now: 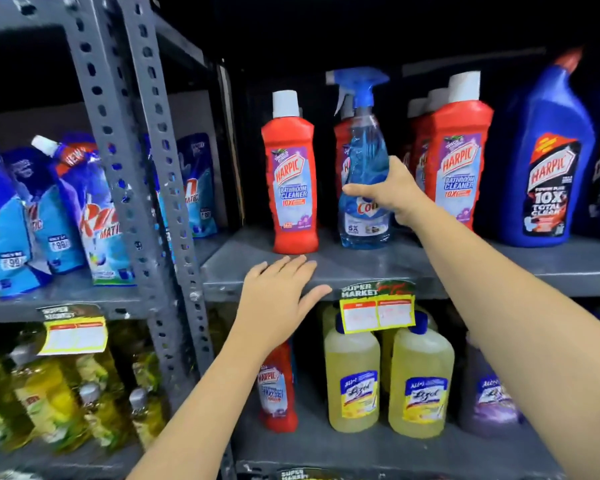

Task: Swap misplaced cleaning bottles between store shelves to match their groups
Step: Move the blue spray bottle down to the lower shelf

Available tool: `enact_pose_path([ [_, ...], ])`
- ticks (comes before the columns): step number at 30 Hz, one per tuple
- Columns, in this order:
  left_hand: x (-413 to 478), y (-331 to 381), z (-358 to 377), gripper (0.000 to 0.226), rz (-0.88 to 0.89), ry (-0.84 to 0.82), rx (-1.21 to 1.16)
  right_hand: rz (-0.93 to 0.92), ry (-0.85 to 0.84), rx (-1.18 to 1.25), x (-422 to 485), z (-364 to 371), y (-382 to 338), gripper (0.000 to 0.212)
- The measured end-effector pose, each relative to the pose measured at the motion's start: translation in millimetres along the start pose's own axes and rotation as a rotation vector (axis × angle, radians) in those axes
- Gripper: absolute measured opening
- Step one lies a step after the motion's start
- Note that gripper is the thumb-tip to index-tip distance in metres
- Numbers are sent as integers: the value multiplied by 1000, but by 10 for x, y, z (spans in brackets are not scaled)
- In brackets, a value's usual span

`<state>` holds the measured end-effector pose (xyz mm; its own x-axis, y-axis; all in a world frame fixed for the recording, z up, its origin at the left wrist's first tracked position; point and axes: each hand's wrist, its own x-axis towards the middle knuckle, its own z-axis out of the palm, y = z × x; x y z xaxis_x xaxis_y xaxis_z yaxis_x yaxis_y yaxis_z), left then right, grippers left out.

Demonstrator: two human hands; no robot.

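A blue glass-cleaner spray bottle point(362, 161) stands on the upper grey shelf point(361, 268) among red Harpic bathroom-cleaner bottles point(293, 181). My right hand point(390, 192) is wrapped around the spray bottle's middle. My left hand point(278, 299) lies flat with fingers spread on the front edge of that shelf, holding nothing. On the lower shelf a single red Harpic bottle point(278, 389) stands to the left of yellow Lizol bottles point(354, 379), partly hidden by my left forearm.
More red Harpic bottles point(456, 164) and a big blue Harpic bottle point(548, 161) fill the upper shelf's right side. A perforated grey upright point(146, 188) divides off the left rack with blue detergent pouches point(94, 216). A yellow price tag point(376, 311) hangs from the shelf edge.
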<state>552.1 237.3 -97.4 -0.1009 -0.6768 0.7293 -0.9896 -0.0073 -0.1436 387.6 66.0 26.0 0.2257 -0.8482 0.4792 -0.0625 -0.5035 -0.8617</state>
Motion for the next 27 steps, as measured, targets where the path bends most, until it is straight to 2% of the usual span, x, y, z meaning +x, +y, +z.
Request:
enact_pose_path([
  [7,-8,-16,16,56,23,84,-15,-24,151,-66,-108,39,-28,67],
  [11,-26,-12,31,55,27,80,-19,-85,157,70,-439,-16,-263,59],
  [14,-75,-18,19,50,49,68,-25,-153,88,149,-789,-78,-464,55],
  [17,-199,-11,-21,48,63,73,-55,-232,11,182,-1246,-84,-554,61],
  [19,-319,17,-37,54,65,81,-73,-260,6,226,-1568,-52,-509,53],
  [24,-960,103,231,54,39,109,-233,-219,-49,267,-2191,107,-100,53],
  [27,-1459,166,616,50,-32,16,-302,-152,-67,235,-2413,214,274,56],
])
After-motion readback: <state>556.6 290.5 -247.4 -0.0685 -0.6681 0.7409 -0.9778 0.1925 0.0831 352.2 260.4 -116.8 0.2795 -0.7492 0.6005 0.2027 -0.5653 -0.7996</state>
